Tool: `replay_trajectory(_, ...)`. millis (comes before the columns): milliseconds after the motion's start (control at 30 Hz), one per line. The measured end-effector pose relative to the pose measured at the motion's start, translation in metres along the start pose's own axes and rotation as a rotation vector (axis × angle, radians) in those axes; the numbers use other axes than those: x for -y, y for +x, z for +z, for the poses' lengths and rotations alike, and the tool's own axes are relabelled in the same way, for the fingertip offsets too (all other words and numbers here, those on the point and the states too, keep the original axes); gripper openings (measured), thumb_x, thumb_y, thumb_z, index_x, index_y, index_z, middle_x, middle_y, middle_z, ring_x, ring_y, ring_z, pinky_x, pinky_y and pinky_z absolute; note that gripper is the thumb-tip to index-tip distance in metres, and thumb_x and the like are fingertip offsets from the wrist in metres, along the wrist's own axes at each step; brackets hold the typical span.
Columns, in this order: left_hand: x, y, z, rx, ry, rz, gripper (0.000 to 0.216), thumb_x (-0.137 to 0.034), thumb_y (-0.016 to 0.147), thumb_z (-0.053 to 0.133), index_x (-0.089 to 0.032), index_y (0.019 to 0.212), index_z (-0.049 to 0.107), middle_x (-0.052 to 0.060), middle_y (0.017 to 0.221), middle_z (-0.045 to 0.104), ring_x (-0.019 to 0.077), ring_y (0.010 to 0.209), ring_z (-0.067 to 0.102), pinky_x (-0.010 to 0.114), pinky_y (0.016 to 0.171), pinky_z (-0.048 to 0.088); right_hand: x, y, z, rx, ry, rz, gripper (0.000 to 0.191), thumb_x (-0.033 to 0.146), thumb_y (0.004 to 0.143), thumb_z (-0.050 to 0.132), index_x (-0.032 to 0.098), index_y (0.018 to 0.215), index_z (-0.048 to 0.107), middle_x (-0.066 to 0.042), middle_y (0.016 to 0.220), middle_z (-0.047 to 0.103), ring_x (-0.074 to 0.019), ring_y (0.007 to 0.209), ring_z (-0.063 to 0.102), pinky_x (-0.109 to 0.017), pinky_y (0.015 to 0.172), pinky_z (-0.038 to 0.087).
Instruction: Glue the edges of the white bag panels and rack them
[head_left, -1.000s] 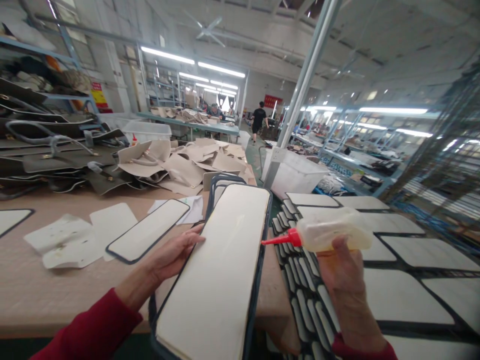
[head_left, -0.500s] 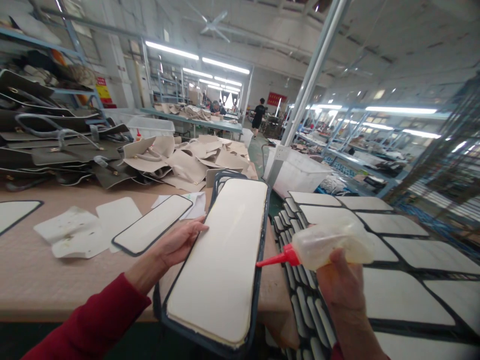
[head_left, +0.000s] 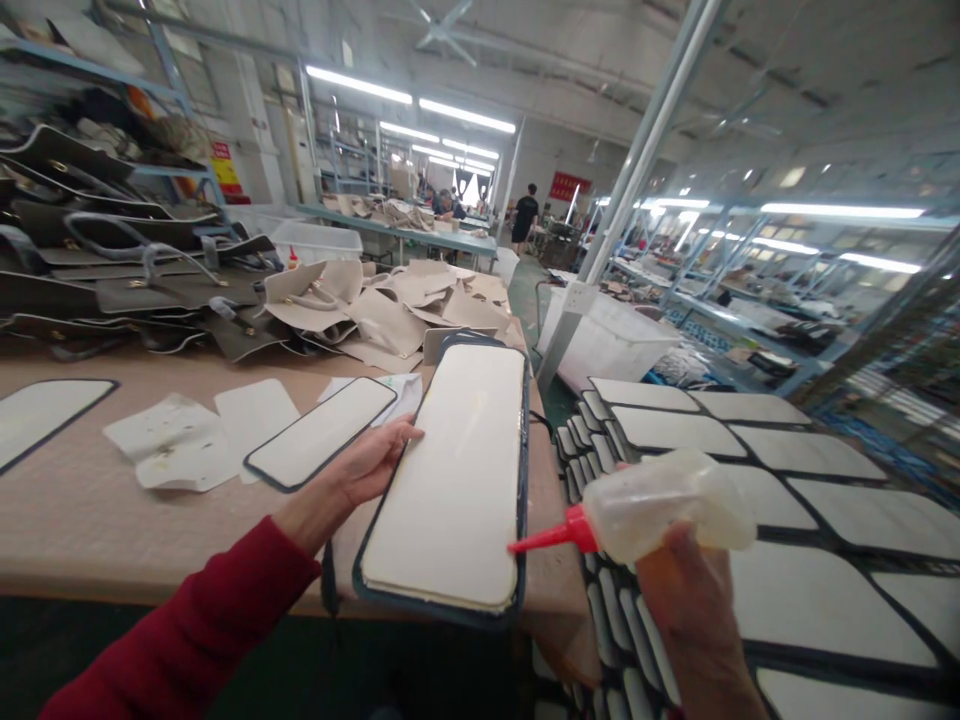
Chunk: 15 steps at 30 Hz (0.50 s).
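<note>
My left hand point(head_left: 380, 460) grips the left edge of a long cream-white panel point(head_left: 461, 470) with rounded corners and a dark border, thumb on top. More dark-edged layers show beneath it. In my right hand point(head_left: 690, 590) is a translucent squeeze bottle point(head_left: 664, 505), lying nearly level, with yellowish liquid inside. Its red nozzle point(head_left: 551, 535) points left, the tip at the panel's right edge near the close corner. Thin yellowish, glossy traces run along the panel's rim. Left of my hand lies a smaller dark-edged panel point(head_left: 322, 432).
Stained white paper point(head_left: 169, 445) lies on the brown-covered table point(head_left: 67, 530). Beige bag pieces point(head_left: 382, 315) and dark bags point(head_left: 150, 285) pile up behind. Rows of stacked white panels point(head_left: 817, 595) fill the right side. A metal post point(head_left: 600, 240) rises beyond the table; a person point(head_left: 525, 215) stands far off.
The nozzle tip has moved along the panel's right edge toward its near corner. The panel's near end sits higher in view, and the whole view has shifted slightly.
</note>
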<state>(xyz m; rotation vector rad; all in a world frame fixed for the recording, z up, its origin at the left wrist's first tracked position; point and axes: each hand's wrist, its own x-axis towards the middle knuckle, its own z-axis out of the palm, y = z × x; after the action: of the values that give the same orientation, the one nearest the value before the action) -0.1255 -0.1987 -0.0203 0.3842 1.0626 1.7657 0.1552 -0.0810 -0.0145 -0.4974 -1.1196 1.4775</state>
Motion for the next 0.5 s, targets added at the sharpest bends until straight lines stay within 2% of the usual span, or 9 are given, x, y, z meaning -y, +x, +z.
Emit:
replay_trajectory(100,0.001,0.002,0.000,-0.013,0.021,0.048,0.051,0.001,0.071,0.053,-0.012,0.120,0.052,0.005,0.082,0.073,0.0147,0.060,0.067,0.021,0.056,0.056,-0.002,-0.004,-0.009,-0.095,0.030,0.121,0.062,0.058,0.051,0.080,0.025,0.102,0.067,-0.007,0.099,0.071,-0.0281,0.085,0.066,-0.050,0.091,0.048)
replay_trajectory(200,0.006,0.003,0.004,-0.046,0.062,0.087,0.052,-0.001,0.071,0.054,-0.014,0.121,0.053,0.005,0.088,0.073,0.0153,0.064,0.067,0.022,0.058,0.056,-0.002,0.004,-0.005,-0.183,0.049,0.039,0.060,0.059,0.054,0.078,0.025,0.102,0.066,-0.006,0.107,0.068,-0.0286,0.098,0.063,-0.053,0.101,0.039)
replay_trajectory(333,0.012,0.002,0.015,-0.045,0.109,0.084,0.059,-0.003,0.069,0.057,-0.015,0.126,0.050,0.006,0.095,0.072,0.0166,0.068,0.068,0.023,0.058,0.055,-0.007,0.026,0.011,-0.146,0.091,-0.099,0.052,0.044,0.054,0.084,0.026,0.100,0.066,-0.002,0.108,0.068,-0.0270,0.107,0.059,-0.057,0.108,0.028)
replay_trajectory(500,0.017,-0.005,0.028,0.017,0.166,0.056,0.061,-0.005,0.069,0.058,-0.017,0.128,0.050,0.006,0.097,0.072,0.0182,0.072,0.068,0.025,0.059,0.054,-0.019,0.059,0.025,-0.079,0.089,-0.162,0.045,0.032,0.058,0.083,0.022,0.099,0.066,-0.003,0.101,0.070,-0.0241,0.104,0.062,-0.054,0.105,0.034)
